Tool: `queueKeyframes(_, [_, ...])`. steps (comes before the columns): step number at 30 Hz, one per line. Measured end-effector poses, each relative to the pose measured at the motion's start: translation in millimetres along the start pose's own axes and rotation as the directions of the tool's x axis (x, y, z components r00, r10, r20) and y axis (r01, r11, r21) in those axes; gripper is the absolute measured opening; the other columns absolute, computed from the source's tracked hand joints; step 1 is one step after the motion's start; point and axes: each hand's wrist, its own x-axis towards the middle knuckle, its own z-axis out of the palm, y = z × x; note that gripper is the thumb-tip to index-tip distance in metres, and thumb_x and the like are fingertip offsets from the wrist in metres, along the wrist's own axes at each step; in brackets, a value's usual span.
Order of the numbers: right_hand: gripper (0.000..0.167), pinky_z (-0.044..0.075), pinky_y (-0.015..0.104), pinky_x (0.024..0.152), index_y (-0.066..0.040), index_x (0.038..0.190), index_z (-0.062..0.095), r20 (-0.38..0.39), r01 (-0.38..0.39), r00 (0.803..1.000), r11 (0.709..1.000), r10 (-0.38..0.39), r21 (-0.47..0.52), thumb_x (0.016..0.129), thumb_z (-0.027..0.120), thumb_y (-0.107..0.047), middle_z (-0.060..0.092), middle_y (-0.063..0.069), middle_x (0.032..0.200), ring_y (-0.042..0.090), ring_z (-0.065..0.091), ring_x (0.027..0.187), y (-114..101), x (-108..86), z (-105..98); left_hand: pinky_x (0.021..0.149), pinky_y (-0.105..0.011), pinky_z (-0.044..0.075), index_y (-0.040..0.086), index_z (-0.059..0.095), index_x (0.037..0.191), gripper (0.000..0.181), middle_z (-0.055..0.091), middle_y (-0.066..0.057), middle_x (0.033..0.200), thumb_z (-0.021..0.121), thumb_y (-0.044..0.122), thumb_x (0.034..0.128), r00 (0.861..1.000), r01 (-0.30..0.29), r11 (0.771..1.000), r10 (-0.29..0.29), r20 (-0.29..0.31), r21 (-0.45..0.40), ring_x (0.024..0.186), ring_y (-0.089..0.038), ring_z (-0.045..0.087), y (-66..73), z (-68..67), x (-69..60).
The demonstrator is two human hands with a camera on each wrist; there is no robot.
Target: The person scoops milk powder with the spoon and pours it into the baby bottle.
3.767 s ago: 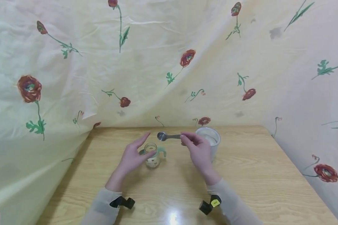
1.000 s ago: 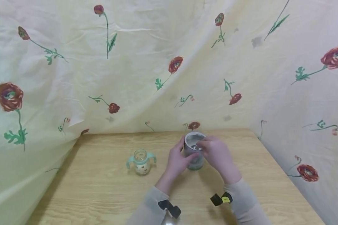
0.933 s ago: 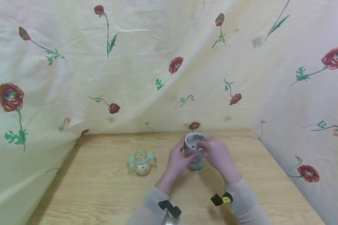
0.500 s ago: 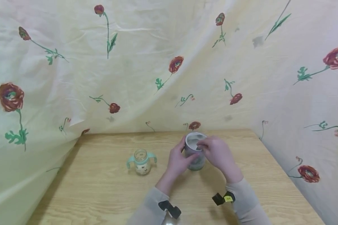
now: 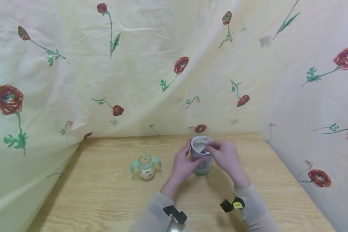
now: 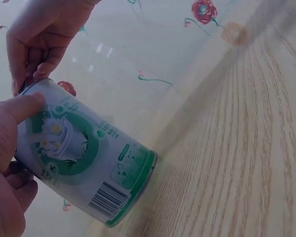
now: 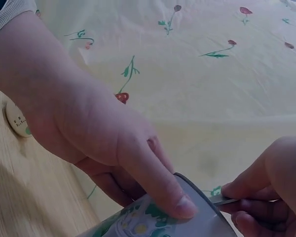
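Observation:
In the head view, my left hand [image 5: 183, 165] grips the side of an open milk powder tin [image 5: 203, 168], thumb across the front. The left wrist view shows the tin's green label and barcode [image 6: 108, 199]. At its rim, my right hand [image 5: 227, 158] pinches the grey handle of a measuring spoon [image 5: 203, 150]. The handle reaches down into the tin, and the spoon's bowl is hidden inside. Left of the tin stands an uncapped baby bottle [image 5: 146, 173] with two mint-green handles; neither hand touches it.
Everything stands on a light wooden table [image 5: 104, 193]. A cream cloth with red flowers [image 5: 150, 64] hangs behind the table and along both sides.
Earlier my left hand was by the bottle and the spoon was in the air; now the left hand holds the tin and the spoon dips inside. Lately the right hand has shifted slightly right.

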Motion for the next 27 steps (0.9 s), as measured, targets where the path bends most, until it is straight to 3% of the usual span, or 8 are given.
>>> queueKeyframes(4, [0.012,0.060,0.041,0.076,-0.002,0.102,0.085,0.002,-0.015,1.000,1.000,0.015,0.022,0.097,0.078,-0.011,0.082,0.008,0.097,0.025,0.076,0.090,0.2,-1.9,-0.9,0.124,-0.041,0.037,0.003,0.035,0.166,0.102,0.043,-0.010,0.166,0.093,0.032,0.0866,0.999,0.053,0.997,-0.053,0.004,-0.049,0.152,-0.025,0.040,3.0,4.5,0.3])
queueKeyframes(8, [0.013,0.059,0.037,0.074,-0.003,0.102,0.085,-0.023,-0.012,1.000,0.998,0.013,0.055,0.098,0.078,-0.014,0.082,0.005,0.093,0.022,0.075,0.086,0.1,-1.0,2.6,0.120,-0.042,0.043,0.008,0.041,0.165,0.101,0.052,-0.005,0.161,0.095,0.034,0.0837,0.996,0.083,0.994,-0.085,-0.027,-0.075,0.148,-0.025,0.048,4.4,3.8,1.3])
queueKeyframes(17, [0.013,0.054,0.019,0.070,-0.001,0.104,0.083,-0.130,-0.072,0.987,0.987,0.090,0.142,0.098,0.078,-0.011,0.081,0.011,0.095,0.020,0.073,0.084,8.5,1.2,8.2,0.117,-0.041,0.046,0.019,0.054,0.158,0.089,0.064,0.001,0.149,0.097,0.028,0.0810,0.998,0.058,0.992,-0.062,-0.030,-0.113,0.141,-0.020,0.056,2.1,-0.4,1.2])
queueKeyframes(27, [0.006,0.053,0.014,0.063,-0.005,0.100,0.084,-0.324,0.059,0.946,0.972,0.018,0.225,0.096,0.083,-0.009,0.081,0.009,0.091,0.011,0.069,0.071,34.5,-16.4,5.9,0.120,-0.043,0.044,0.019,0.053,0.159,0.092,0.063,0.008,0.149,0.098,0.029,0.0794,0.996,0.080,0.990,-0.084,-0.027,-0.118,0.145,-0.021,0.052,2.1,0.9,1.0])
